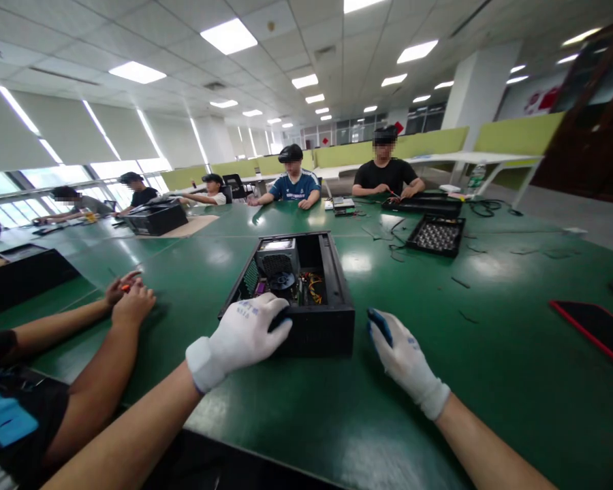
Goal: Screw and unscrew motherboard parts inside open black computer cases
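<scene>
Under rows of ceiling lights (pixel 229 36), the green bench (pixel 296 395) spreads before us, its near edge running below our wrists. The open computer case (pixel 321 333) lies flat, set in from that edge, its long axis running away from us and its narrow end facing us. Inside we see a metal power supply (pixel 278 262), a round fan (pixel 282 280) and coloured wires (pixel 315 289).

Our gloved left hand (pixel 245 330) is the nearer one, over the case's near left corner, thumb toward the front panel. Its fingers are bent at the rim; their tips are partly hidden, so we cannot tell whether they grip. Our gloved right hand (pixel 406 354) is just beside the near right corner, apart from the case, its fingers loosely curved and parted, holding nothing we can see.

Green surface shows between the case and the near edge, and to the right as far as a red-edged black panel (pixel 597 330), with cable scraps (pixel 460 282) between. Beyond lies a black tray (pixel 436 235). On our left, a neighbour's hands (pixel 133 303) sit well apart from the case.
</scene>
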A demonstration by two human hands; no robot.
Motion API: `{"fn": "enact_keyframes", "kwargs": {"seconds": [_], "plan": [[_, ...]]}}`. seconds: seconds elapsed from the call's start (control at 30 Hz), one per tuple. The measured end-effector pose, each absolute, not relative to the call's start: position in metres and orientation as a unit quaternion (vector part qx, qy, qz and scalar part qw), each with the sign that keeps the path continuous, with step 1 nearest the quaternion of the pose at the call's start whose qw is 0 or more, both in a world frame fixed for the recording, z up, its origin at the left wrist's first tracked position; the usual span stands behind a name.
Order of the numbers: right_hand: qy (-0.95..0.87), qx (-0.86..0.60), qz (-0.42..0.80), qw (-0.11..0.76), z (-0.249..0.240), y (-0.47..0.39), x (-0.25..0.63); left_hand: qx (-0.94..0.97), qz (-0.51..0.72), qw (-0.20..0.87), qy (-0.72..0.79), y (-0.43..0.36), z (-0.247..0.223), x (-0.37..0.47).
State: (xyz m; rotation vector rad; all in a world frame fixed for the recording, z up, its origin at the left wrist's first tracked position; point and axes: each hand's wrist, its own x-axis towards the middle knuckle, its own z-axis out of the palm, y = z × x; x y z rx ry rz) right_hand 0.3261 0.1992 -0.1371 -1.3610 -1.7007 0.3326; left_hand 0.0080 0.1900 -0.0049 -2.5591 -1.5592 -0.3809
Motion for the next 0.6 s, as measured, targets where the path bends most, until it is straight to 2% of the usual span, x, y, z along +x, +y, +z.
{"fn": "enact_keyframes", "kwargs": {"seconds": [0.13, 0.23, 0.33, 0.47, 0.6], "plan": [[-0.699, -0.527, 0.117, 0.470, -0.093, 0.174, 0.332, -0.863, -0.129, 0.026, -0.488, 0.122, -0.003, 0.010], [-0.751, -0.479, 0.082, 0.447, -0.047, 0.151, 0.326, -0.882, -0.134, 0.007, -0.453, 0.084, -0.001, 0.012], [-0.855, -0.372, 0.045, 0.358, -0.008, 0.134, 0.313, -0.895, -0.125, -0.016, -0.428, 0.060, 0.006, 0.017], [-0.933, -0.270, 0.102, 0.216, 0.013, 0.122, 0.297, -0.901, -0.109, -0.037, -0.418, 0.042, 0.014, 0.024], [-0.935, -0.279, 0.138, 0.172, 0.013, 0.108, 0.294, -0.901, -0.109, -0.024, -0.419, 0.030, 0.009, 0.026]]}}
